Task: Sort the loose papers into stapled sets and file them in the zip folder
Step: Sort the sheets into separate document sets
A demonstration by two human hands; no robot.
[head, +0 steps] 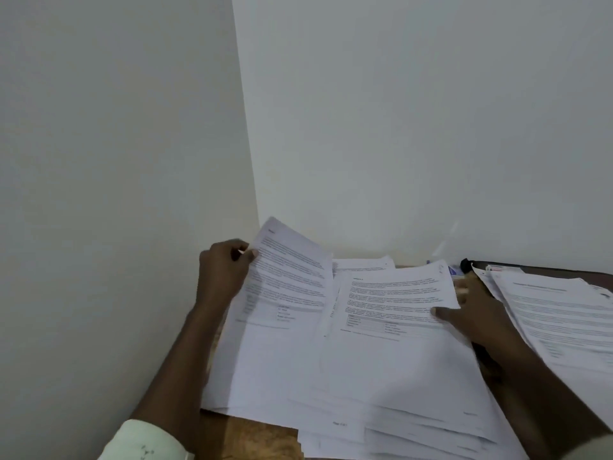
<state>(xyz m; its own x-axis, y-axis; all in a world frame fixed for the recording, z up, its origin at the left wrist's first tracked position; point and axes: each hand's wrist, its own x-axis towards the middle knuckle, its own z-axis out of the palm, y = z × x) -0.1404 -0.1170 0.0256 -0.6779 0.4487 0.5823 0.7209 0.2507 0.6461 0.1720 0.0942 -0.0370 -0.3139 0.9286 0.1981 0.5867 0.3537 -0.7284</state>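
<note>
Head view: your left hand (225,270) is up at the left of the spread, its grip closed in a pinch on the upper left edge of a printed sheet (288,283). Thumb on the printed face, curled fingers behind. That sheet is raised and tilts back toward the wall corner (252,161), and its lower part runs down into the pile. Your right hand (477,313) reaches in from the right. Its thumb lies flat on the right edge of a second printed sheet (394,300), and the fingers run on past that edge toward the back. Blur hides whether they pass beneath the paper, so you cannot tell whether this grip grasps the sheet or only presses it. The second sheet lies just right of the raised one, overlapping it at the near side. Under both, the loose papers (365,400) are fanned out in a shuffled layer over the wooden tabletop (252,436), some hanging toward the near edge. A separate stack of papers (557,313) lies slanted at the far right, just beyond your right hand. A dark flat thing (537,268) shows at the back under that stack; you cannot tell whether it is the zip folder. A pale sleeve cuff (146,439) shows on your left arm.
</note>
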